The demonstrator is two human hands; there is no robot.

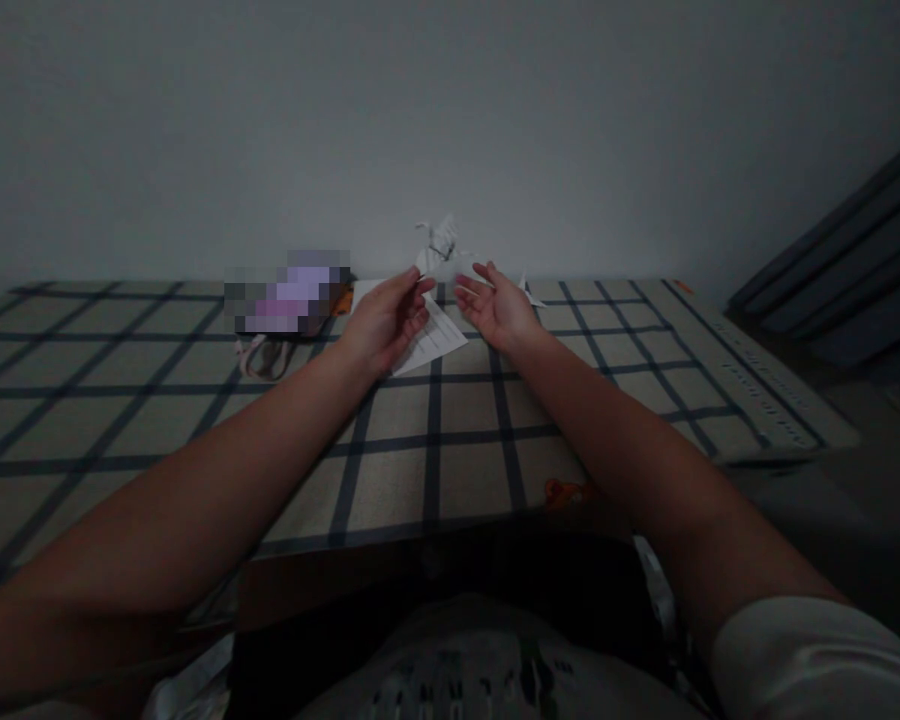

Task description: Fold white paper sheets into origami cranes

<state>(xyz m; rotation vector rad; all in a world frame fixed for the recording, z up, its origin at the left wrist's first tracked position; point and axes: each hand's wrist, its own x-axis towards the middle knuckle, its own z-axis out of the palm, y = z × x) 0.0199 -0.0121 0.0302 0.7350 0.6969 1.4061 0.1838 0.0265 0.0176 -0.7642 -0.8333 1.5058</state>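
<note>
Both of my hands reach over the far part of the table, palms turned inward and a small gap between them. My left hand (pixel 390 322) has loosely curled fingers, apart from one another, with nothing visible in them. It is over a white sheet of paper with printed lines (pixel 439 338). My right hand (pixel 499 308) holds nothing, its fingers spread and palm partly up. Just beyond the fingertips is a crumpled, whitish object (pixel 442 240), perhaps paper or plastic; whether a fingertip touches it I cannot tell. A pointed, folded white paper (pixel 529 290) shows partly behind my right hand.
A checked cloth (pixel 465 470) covers the table, which meets a grey wall (pixel 450 120). To the left lies a blurred purple item (pixel 292 295) with a pale looped strap (pixel 264 360). A dark pleated curtain-like surface (pixel 847 260) stands right. The table's near edge faces my body.
</note>
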